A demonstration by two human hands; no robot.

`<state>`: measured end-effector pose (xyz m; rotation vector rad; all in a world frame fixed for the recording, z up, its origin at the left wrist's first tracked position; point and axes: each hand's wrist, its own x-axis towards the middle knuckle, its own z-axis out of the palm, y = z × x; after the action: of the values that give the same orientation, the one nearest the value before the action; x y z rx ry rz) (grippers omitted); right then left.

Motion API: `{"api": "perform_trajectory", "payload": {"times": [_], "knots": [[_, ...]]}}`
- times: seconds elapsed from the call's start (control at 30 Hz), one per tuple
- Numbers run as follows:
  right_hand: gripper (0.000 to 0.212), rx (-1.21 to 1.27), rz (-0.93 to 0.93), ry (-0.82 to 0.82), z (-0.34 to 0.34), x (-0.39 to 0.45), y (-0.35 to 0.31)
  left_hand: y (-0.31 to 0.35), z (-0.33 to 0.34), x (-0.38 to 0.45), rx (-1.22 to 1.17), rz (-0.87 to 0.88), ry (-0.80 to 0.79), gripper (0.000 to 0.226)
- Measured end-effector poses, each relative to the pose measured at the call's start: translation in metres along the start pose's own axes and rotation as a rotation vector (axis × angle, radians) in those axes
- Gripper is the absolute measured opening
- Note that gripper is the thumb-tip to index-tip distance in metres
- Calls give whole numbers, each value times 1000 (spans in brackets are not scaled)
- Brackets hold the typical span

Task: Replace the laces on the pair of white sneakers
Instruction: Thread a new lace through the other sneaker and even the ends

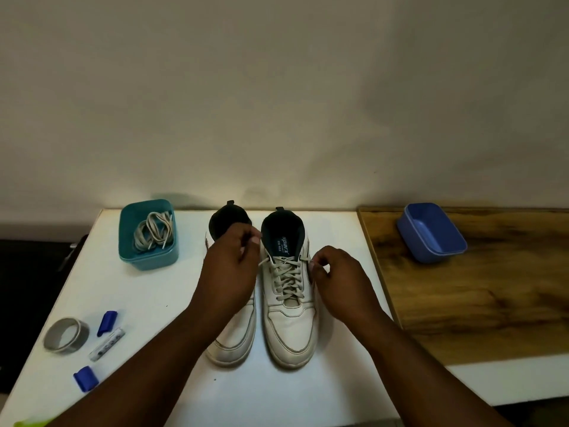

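Two white sneakers stand side by side on the white table, toes toward me. The right sneaker [291, 322] is laced with a grey-white lace [288, 280]. My left hand [229, 272] pinches the lace's left end near the shoe's collar and covers much of the left sneaker [234, 343]. My right hand [338, 285] pinches the lace's right end at the top eyelet. A teal box [123, 238] at the back left holds a bundle of loose laces [153, 231].
A roll of grey tape [65, 335], a white marker [107, 344] and two blue caps [106, 322] lie at the front left. An empty blue box [431, 234] sits on the wooden board [477, 303] to the right. A wall stands close behind the table.
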<state>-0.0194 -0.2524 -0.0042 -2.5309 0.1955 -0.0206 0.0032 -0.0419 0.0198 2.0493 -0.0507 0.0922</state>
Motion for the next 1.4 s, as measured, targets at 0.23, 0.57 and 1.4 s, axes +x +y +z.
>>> {"api": "perform_trajectory", "payload": {"times": [0.23, 0.57, 1.4], "knots": [[13, 68, 7, 184, -17, 2, -1, 0, 5, -2, 461, 165, -108, 29], [20, 664, 32, 468, -38, 5, -23, 7, -3, -4, 378, 81, -97, 10], [22, 367, -326, 194, -19, -15, -57, 33, -13, -10, -125, -41, -140, 27]]}}
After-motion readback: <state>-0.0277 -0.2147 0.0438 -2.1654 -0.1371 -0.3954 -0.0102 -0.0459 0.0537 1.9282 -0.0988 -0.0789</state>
